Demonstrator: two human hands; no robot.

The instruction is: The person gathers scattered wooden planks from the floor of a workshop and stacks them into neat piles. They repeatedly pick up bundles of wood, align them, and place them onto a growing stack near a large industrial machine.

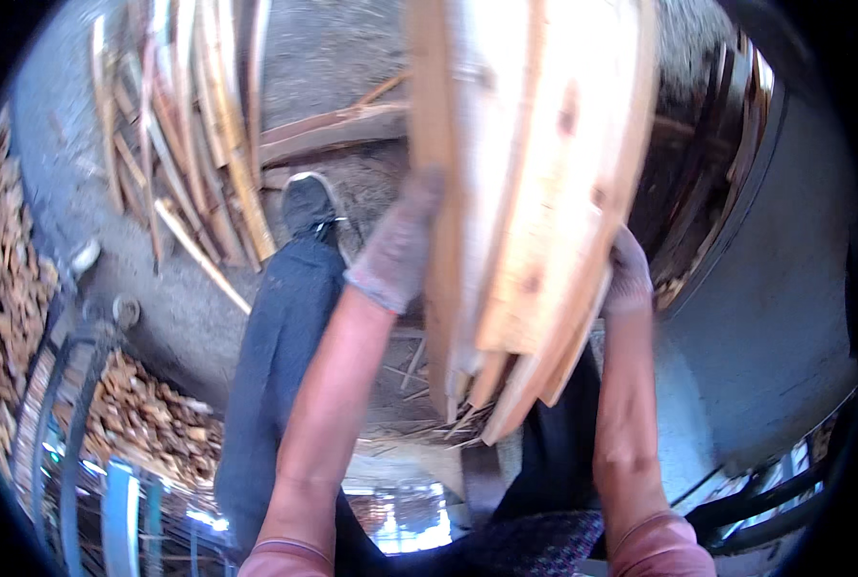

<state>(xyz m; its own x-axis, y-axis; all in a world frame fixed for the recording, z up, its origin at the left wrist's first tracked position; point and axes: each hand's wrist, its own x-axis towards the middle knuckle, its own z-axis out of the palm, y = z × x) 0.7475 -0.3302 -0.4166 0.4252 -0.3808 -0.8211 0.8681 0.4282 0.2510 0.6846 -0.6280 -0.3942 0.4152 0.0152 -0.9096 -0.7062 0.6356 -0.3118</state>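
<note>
A thick bundle of pale wooden planks point(534, 212) is held up between my hands, its long side running away from me. Its near ends are uneven and sit over the gap between my legs. My left hand point(400, 240), in a greyish glove, presses the bundle's left side. On the opposite side, my gloved right hand point(629, 269) grips the planks around their edge. Most fingers of both hands are blurred or tucked behind the wood. The far end of the bundle runs out of the picture at the top.
Long thin wood strips point(193, 125) lie on the floor at the far left. A heavier board point(337, 130) lies crosswise beyond my left shoe point(310, 204). Heaps of small wood pieces point(150, 413) are at the left, and a large grey curved surface point(765, 279) stands at the right.
</note>
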